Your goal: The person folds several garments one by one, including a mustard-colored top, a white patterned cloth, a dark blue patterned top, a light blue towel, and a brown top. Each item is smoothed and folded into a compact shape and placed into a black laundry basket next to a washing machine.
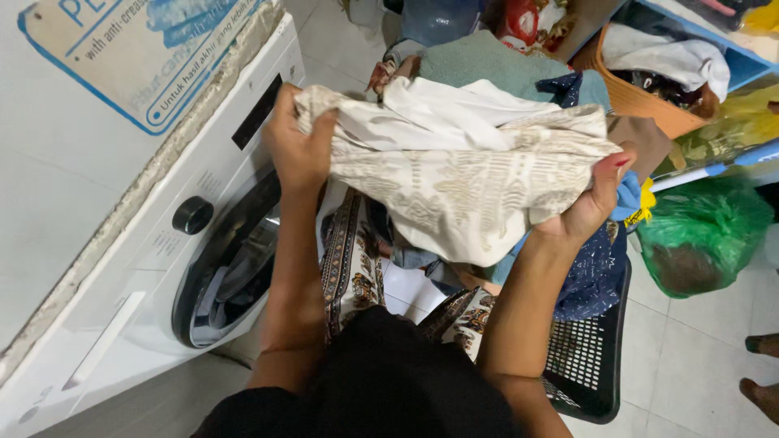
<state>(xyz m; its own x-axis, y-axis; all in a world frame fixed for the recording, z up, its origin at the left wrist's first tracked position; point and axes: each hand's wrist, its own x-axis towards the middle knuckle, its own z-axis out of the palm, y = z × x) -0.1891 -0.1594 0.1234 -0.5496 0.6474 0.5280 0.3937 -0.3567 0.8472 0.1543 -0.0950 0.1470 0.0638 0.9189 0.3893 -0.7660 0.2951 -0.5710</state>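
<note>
A cream cloth with a faded beige pattern [462, 178] is stretched between my two hands above a heap of laundry. My left hand [299, 142] grips its left end close to the front of a white front-loading washing machine [122, 268]. My right hand [600, 199] holds the right end. A white garment [454, 109] lies bunched on top of the cloth. The machine's round door opening [235, 268] shows bluish clothes inside. Under my arms hang patterned brown-and-white fabrics [353, 259].
A black plastic laundry basket [588, 365] sits on the tiled floor with dark blue cloth in it. An orange basket [641, 97] of clothes, a green plastic bag [702, 235] and a teal towel [487, 61] are behind. Another person's foot [763, 389] is at the right edge.
</note>
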